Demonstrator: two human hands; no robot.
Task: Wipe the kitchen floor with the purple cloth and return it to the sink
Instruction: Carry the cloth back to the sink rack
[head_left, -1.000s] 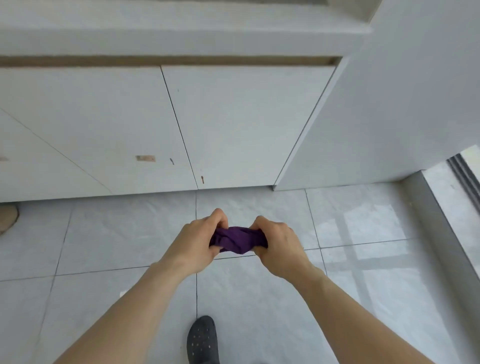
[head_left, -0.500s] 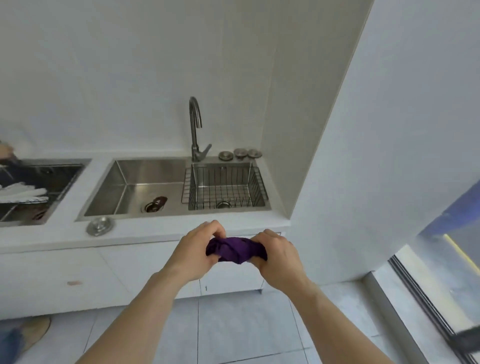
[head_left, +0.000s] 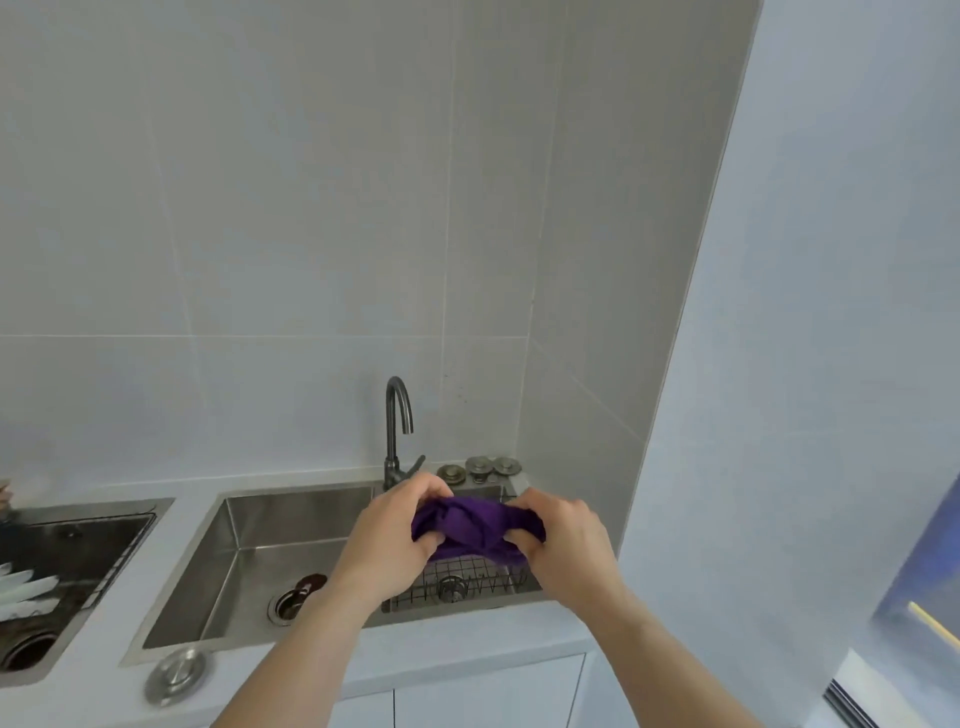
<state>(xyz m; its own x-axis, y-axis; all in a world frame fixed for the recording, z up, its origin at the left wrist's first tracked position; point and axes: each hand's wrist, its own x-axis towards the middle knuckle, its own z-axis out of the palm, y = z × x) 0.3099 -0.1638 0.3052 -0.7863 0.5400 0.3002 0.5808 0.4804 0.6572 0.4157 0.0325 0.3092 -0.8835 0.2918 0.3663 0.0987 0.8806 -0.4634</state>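
left hand (head_left: 389, 545) + right hand (head_left: 563, 540): fingers clenched on bunched cloth (head_left: 470, 525) | over sink (head_left: 270, 525) rack (head_left: 467, 582) | faucet (head_left: 397, 431) at 12 o'clock

Bare forearms — no sleeves, ringless hands (head_left: 483, 540)

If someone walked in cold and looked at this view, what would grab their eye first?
The purple cloth, bunched between the left hand and right hand, stands out against the pale kitchen, held over the wire basket at the right end of the steel sink. Behind it, the dark curved faucet rises against the grey wall tiles.
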